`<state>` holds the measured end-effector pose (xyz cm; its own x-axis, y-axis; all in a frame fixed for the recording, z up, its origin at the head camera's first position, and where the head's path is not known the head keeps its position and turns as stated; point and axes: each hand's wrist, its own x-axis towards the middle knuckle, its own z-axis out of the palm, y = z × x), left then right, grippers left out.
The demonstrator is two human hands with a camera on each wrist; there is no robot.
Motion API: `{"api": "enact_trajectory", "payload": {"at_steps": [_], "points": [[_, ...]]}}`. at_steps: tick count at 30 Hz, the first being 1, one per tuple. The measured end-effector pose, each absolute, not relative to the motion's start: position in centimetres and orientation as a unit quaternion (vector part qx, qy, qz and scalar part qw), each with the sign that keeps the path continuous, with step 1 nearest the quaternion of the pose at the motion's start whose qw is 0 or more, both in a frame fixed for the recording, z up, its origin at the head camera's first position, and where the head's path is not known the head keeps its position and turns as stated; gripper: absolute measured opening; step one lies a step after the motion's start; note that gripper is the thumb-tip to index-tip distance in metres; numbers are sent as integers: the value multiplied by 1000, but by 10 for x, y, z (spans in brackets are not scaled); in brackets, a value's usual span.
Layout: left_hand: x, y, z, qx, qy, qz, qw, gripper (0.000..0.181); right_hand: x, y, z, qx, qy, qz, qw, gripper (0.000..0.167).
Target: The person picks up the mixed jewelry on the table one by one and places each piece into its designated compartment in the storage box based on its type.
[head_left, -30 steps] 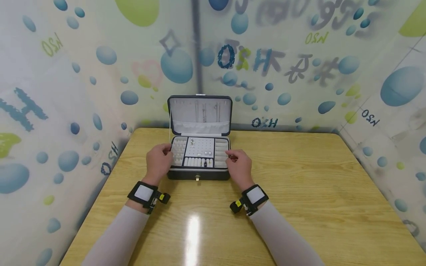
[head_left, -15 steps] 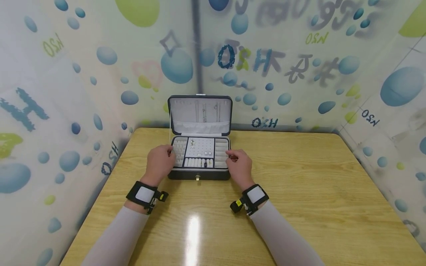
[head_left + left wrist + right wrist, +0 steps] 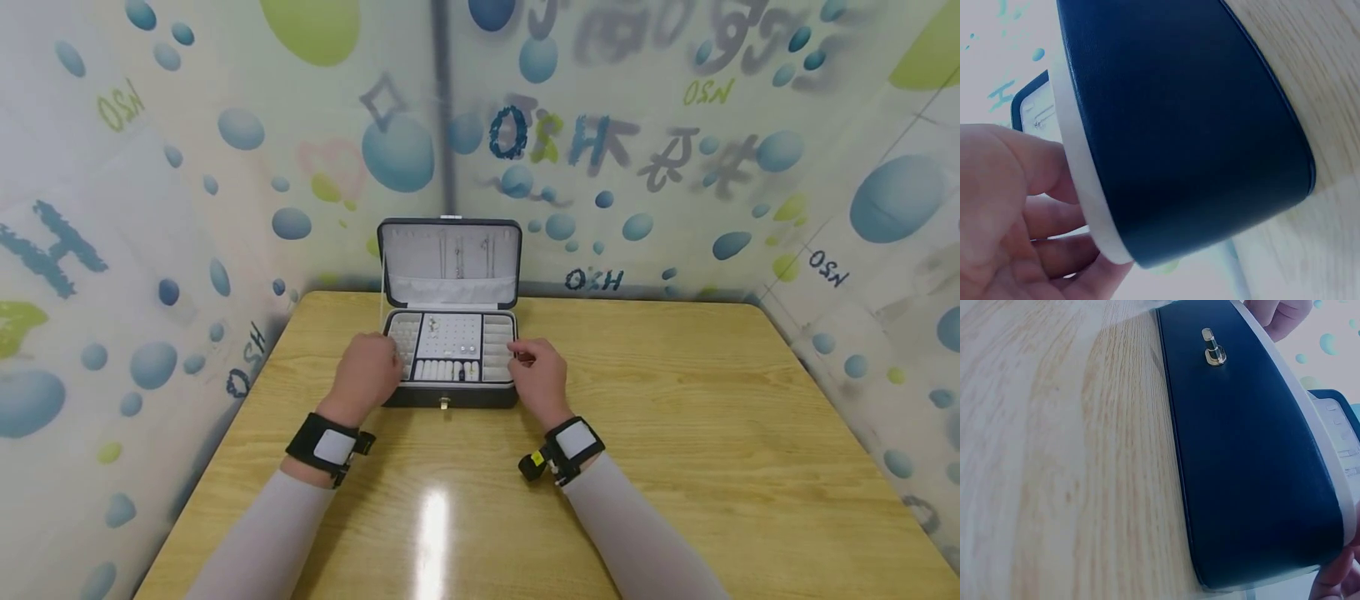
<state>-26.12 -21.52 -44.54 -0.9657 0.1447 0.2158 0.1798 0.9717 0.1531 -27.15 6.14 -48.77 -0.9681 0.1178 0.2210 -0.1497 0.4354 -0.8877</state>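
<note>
A dark jewelry box [image 3: 480, 398] stands on the table with its pale-lined lid [image 3: 420, 254] raised. Necklaces [image 3: 460, 254] hang inside the lid. The inner tray has side compartments, an earring panel [image 3: 450, 333] with a few earrings and a row of ring rolls [image 3: 438, 370]. My left hand [image 3: 363, 377] lies over the tray's left front corner, fingers curled at the white rim [image 3: 1079, 150] in the left wrist view. At the right side, my right hand [image 3: 542, 379] grips the box edge between thumb and fingers. Some fingertips are hidden.
The wooden table [image 3: 675, 433] extends around the box, mostly to the right and front. Behind it stands a patterned wall [image 3: 637, 167]. A small metal clasp [image 3: 444, 403] sits on the box front. Each wrist wears a strapped camera [image 3: 532, 465].
My left hand has shifted right and inward from the box's left edge, now covering part of the left compartments. The right hand stays in place. The view has tilted slightly.
</note>
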Motion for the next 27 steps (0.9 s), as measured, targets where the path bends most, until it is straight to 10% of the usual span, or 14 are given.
{"api": "enact_trajectory", "payload": {"at_steps": [27], "points": [[-267, -221, -440, -43, -979, -167, 112, 27, -278, 67, -490, 31, -830, 545, 118, 29]]}}
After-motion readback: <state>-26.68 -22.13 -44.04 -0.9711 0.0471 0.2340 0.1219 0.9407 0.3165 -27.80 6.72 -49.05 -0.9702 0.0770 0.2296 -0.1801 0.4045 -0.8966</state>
